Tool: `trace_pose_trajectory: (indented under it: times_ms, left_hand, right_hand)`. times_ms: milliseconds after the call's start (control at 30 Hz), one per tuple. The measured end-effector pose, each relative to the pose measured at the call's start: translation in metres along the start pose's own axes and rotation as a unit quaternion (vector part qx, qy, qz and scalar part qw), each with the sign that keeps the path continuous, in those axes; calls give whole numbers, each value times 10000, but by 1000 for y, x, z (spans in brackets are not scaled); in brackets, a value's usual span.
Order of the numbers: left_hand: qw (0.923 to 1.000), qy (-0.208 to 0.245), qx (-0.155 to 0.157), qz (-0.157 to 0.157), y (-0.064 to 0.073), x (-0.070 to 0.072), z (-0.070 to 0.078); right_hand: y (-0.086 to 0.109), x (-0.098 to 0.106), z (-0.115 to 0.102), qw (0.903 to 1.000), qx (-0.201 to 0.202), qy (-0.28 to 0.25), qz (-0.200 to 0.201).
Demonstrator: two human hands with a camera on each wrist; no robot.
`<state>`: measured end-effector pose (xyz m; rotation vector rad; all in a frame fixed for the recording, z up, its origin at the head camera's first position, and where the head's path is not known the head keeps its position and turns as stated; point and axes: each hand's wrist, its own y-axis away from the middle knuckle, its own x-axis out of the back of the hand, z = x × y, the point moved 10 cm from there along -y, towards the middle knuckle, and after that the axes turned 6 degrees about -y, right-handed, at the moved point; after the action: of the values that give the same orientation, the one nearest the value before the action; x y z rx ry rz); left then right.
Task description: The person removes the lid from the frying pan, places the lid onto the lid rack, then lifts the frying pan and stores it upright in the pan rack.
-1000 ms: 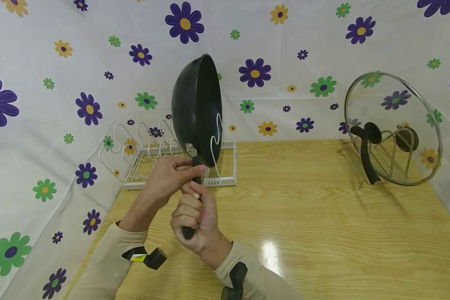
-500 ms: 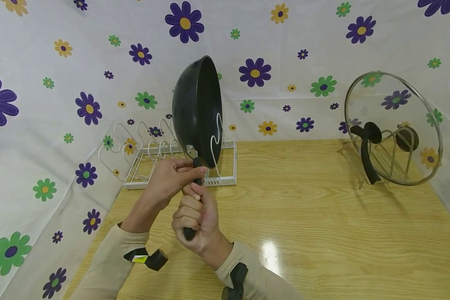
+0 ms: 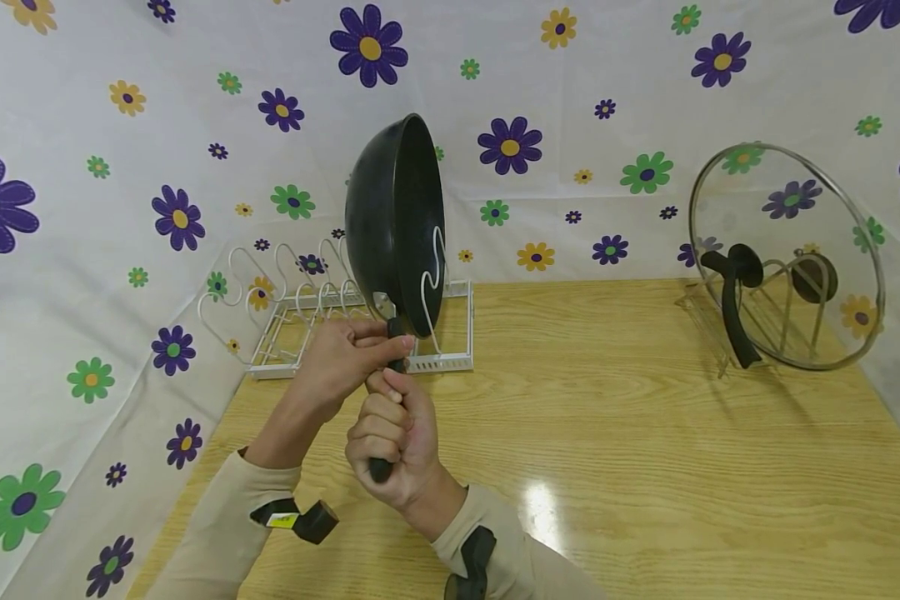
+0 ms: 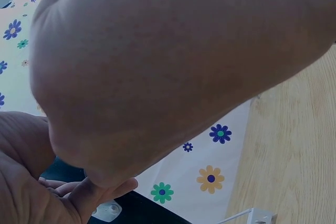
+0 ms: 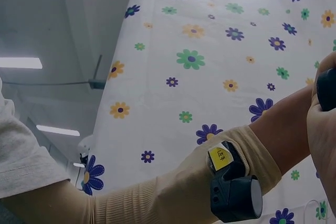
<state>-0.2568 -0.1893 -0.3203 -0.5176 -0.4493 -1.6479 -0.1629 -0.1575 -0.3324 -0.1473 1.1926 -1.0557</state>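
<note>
A black wok point(image 3: 371, 217) stands on its side, its hollow facing right, at the right end of a white wire rack point(image 3: 459, 363). One of the rack's bent wires shows in front of the wok's inside. My left hand point(image 3: 337, 358) pinches the upper part of the black handle, close to the bracket, between thumb and fingers. Below it my right hand point(image 3: 393, 433) is wrapped around the handle, whose lower end point(image 3: 379, 471) sticks out under the fist. In the left wrist view the forearm covers most of the work, with a dark strip of the wok point(image 4: 152, 213) at the bottom.
At the right, a glass lid with a metal rim point(image 3: 881, 283) and a black handle point(image 3: 737, 325) leans upright in a small wire stand point(image 3: 783, 308). Everything rests on a wood-grain table point(image 3: 607, 450). A flower-printed cloth point(image 3: 525, 67) hangs behind and at the sides.
The wok and both hands have sunk very slightly and shifted a touch to the right. Both holds on the handle stay the same.
</note>
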Motion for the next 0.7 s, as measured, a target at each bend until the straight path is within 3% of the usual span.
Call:
trace_pose_trajectory:
  times_ms: [700]
  left_hand:
    - [9990,431,78,-9,1,-6,-5]
  right_hand:
    - [4,3,-2,10000,-11,-4,0]
